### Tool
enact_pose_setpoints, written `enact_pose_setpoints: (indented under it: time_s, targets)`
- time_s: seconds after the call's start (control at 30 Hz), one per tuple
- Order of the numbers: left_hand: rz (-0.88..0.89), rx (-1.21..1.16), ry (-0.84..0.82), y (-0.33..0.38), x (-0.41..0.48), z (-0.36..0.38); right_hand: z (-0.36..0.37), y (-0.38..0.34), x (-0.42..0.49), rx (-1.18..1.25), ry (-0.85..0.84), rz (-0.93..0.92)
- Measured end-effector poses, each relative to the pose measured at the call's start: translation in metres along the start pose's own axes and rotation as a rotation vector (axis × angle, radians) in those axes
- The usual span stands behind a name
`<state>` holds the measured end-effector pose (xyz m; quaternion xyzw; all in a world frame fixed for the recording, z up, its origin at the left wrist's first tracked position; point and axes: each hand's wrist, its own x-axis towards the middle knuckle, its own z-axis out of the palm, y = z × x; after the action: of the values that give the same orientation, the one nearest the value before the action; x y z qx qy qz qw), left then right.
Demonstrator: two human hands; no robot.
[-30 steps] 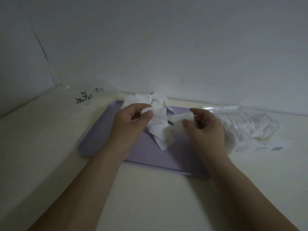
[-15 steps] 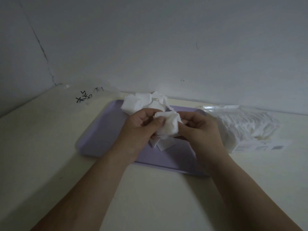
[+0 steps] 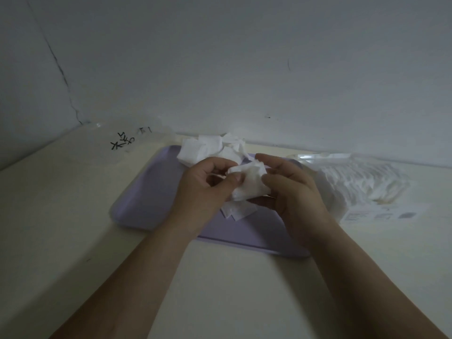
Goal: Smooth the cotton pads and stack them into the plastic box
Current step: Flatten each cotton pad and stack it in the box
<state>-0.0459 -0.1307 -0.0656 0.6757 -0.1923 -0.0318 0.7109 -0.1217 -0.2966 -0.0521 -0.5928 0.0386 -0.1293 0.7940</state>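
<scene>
Cotton pad (image 3: pixel 249 182), white and crumpled, sits dead centre of the frame, caught between both hands just above the purple tray (image 3: pixel 146 199). The left hand (image 3: pixel 208 189) has the pad's left side, with the thumb pressed on its near edge and the fingers curled in behind. The right hand (image 3: pixel 293 192) takes the right edge, thumb and curled fingers closing round it. Both hands have hold of that one pad.

Directly below the hands, a few flatter pads (image 3: pixel 238 211) lie on the tray with their corners poking out toward the lower edge. At the tray's far rim, a loose heap of pads (image 3: pixel 205 149) spills over toward the wall (image 3: pixel 244 69).

To the right there is a clear plastic pack (image 3: pixel 362 182) with white pads ranged in a row and a printed label (image 3: pixel 381 214) along its near side. Whether it touches the tray's right end, I cannot tell. In the upper left, by the wall corner, a see-through plastic piece with black handwriting (image 3: pixel 122 141) lies apart from the tray.

There is room to move. Plain purple shows across the tray's left half, and the pale tabletop (image 3: pixel 61 204) runs wide on the left and along the bottom between the forearms.
</scene>
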Motion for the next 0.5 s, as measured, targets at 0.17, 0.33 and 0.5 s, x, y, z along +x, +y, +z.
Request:
enact_pose_setpoints:
  time_s: [0.17,0.33,0.5]
  targets:
    - [0.028,0.117,0.136,-0.005,0.003,-0.003,-0.003,0.007,0.004,-0.033,0.008,-0.026]
    - [0.018,0.079,-0.001,0.000,-0.003,0.002,-0.007,0.010,0.003,-0.068,-0.020,-0.038]
    - [0.016,0.103,0.052,0.002,-0.004,0.003,-0.006,0.012,0.005,-0.073,-0.033,-0.027]
